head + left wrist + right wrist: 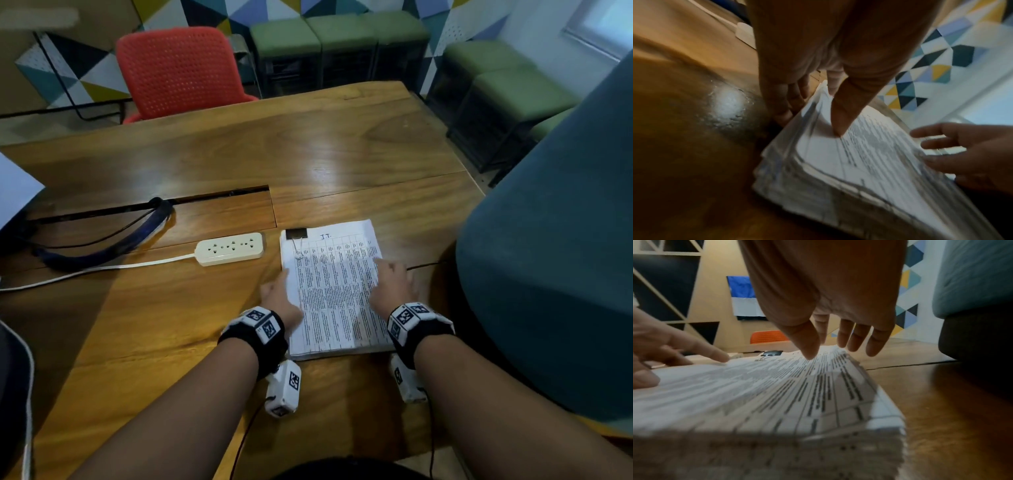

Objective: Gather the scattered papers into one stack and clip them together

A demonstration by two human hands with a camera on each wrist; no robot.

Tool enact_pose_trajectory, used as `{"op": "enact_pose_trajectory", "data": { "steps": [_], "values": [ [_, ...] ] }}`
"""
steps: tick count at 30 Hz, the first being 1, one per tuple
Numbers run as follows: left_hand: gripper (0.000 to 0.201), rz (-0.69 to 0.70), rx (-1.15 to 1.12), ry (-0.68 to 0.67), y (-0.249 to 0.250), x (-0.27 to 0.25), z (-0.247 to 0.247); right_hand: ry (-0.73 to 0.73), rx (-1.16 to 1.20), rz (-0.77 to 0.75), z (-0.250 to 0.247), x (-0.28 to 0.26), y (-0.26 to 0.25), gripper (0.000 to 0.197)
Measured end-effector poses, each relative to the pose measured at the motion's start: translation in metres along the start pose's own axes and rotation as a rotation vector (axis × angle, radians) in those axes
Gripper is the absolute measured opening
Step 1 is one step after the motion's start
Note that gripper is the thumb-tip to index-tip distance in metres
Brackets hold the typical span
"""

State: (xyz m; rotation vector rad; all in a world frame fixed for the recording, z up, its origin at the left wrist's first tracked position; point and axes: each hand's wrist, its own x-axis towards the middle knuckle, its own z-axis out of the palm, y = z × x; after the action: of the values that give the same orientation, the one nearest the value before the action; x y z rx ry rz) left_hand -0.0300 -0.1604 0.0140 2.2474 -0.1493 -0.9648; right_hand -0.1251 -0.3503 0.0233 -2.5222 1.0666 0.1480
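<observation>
A thick stack of printed papers (334, 294) lies on the wooden table (342, 154) in front of me. A black binder clip (296, 234) grips its far left corner, silver handle folded onto the top sheet. My left hand (281, 282) is at the stack's left edge: in the left wrist view its thumb (838, 120) presses on the top page while the fingers (785, 104) run down beside the edge. My right hand (388, 274) rests at the right edge with fingers (859, 337) straight and holds nothing. The clip (772, 353) also shows in the right wrist view.
A white power strip (229, 248) with its cord lies just left of the stack, beside a cable slot with dark cables (102, 250). A large blue-grey upholstered seat (548, 274) crowds the table's right side. A red chair (181, 72) stands across the table.
</observation>
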Motion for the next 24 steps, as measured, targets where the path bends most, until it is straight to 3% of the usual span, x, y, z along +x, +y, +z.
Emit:
{"op": "enact_pose_trajectory", "data": {
  "steps": [2, 4, 7, 11, 19, 24],
  "values": [
    [0.095, -0.045, 0.129, -0.074, -0.004, 0.000, 0.008, -0.047, -0.116, -0.066, 0.006, -0.005, 0.003, 0.054],
    [0.094, -0.021, 0.250, -0.063, -0.006, -0.001, 0.012, -0.172, -0.195, -0.104, 0.014, -0.008, 0.003, 0.046],
    [0.095, 0.056, 0.370, -0.016, -0.008, -0.002, 0.016, -0.311, -0.313, -0.130, 0.018, -0.009, 0.004, 0.059],
    [0.098, 0.107, 0.419, -0.010, -0.001, -0.004, 0.027, -0.250, -0.534, -0.160, 0.011, -0.006, 0.005, 0.055],
    [0.100, 0.197, 0.435, -0.084, 0.019, -0.015, 0.068, -0.325, -0.550, -0.016, 0.000, -0.012, 0.037, 0.072],
    [0.106, 0.182, 0.506, -0.125, 0.022, -0.024, 0.080, -0.357, -0.671, -0.132, -0.023, -0.029, 0.042, 0.068]
  ]
}}
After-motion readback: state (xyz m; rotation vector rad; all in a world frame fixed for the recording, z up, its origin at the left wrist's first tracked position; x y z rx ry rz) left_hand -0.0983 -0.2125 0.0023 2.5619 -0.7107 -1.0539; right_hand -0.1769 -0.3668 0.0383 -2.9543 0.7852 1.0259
